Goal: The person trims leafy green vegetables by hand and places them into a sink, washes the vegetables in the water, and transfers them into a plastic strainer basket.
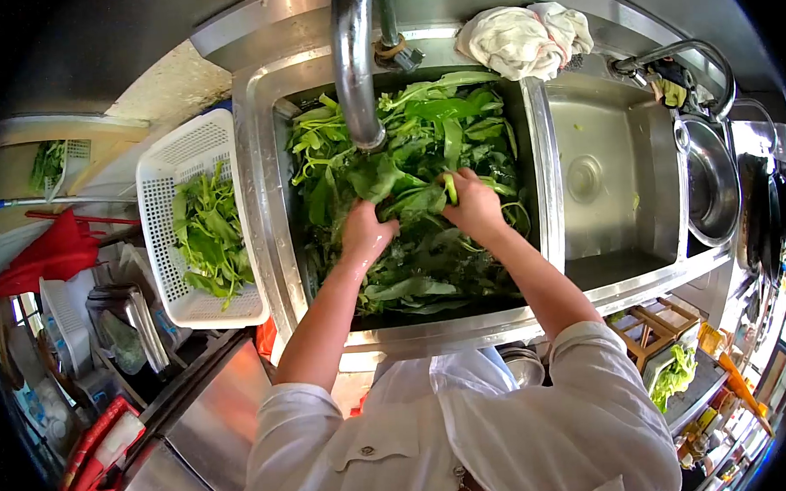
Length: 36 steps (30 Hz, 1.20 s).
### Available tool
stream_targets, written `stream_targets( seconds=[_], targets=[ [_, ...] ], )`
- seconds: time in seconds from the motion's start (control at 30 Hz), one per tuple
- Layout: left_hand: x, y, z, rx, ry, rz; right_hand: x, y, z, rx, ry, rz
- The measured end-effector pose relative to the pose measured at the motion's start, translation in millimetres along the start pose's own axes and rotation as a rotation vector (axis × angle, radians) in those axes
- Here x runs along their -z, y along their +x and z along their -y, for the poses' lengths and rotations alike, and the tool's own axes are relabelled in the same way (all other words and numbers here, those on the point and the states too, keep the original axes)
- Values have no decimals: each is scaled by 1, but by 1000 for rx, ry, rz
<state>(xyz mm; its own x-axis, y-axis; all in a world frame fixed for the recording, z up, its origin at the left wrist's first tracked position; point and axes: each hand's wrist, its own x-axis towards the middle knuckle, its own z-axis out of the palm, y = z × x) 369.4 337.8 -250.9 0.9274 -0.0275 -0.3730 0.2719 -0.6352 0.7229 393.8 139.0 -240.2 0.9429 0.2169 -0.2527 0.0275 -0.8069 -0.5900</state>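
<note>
Leafy greens [421, 279] fill the left steel sink basin [271, 198], lying in water under a metal faucet [357, 69]. Both hands are in among the leaves near the middle of the basin. My left hand [367, 231] is closed around some greens just below the faucet's mouth, its fingertips partly hidden by leaves. To its right, my right hand [473, 204] has its fingers wrapped round green stems that show beside the thumb. Left of the sink, a white perforated basket [166, 284] holds a smaller heap of greens [210, 237].
The right basin [611, 163] has a drain and small leaf bits. A white cloth [520, 41] lies on the back rim. A second faucet [707, 51] and a metal bowl [709, 175] are at the right. Wooden crates [655, 328] stand below right.
</note>
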Motion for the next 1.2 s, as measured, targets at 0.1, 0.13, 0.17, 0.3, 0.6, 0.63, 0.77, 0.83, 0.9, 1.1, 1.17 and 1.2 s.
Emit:
stream_targets(
  seconds=[0.1, 0.13, 0.17, 0.3, 0.6, 0.63, 0.77, 0.83, 0.9, 1.1, 1.17, 1.2],
  targets=[
    [33, -15, -36, -163, -39, -77, 32, -6, 22, 120, 18, -123],
    [41, -17, -44, -220, -36, -112, 42, -7, 29, 147, 33, -149],
    [48, -20, -52, -251, -12, -138, 54, -9, 39, 153, 70, -158],
    [49, -28, -64, -268, 223, -240, 57, -7, 32, 124, 2, -165],
    [-35, -8, 6, -111, 735, 13, -35, 0, -10, -99, -588, 365],
    [-41, 0, 12, 44, 644, 158, -48, 4, -19, -152, -566, 436],
    [-98, 32, 92, 161, 603, 115, -120, 27, -82, -127, -703, 476],
    [-85, 41, 74, 561, 352, 434, -118, 36, -80, -212, -537, 491],
    [-97, 51, 103, 389, 269, 348, -116, 42, -83, -244, -434, 477],
    [-69, 45, 51, 160, 456, 240, -23, 33, -14, -399, -232, 457],
    [-46, 26, 24, 115, 265, 160, -9, 15, -15, -327, -106, 337],
    [-32, 17, 9, 69, 76, 79, 0, 10, -14, -251, 20, 218]
  ],
)
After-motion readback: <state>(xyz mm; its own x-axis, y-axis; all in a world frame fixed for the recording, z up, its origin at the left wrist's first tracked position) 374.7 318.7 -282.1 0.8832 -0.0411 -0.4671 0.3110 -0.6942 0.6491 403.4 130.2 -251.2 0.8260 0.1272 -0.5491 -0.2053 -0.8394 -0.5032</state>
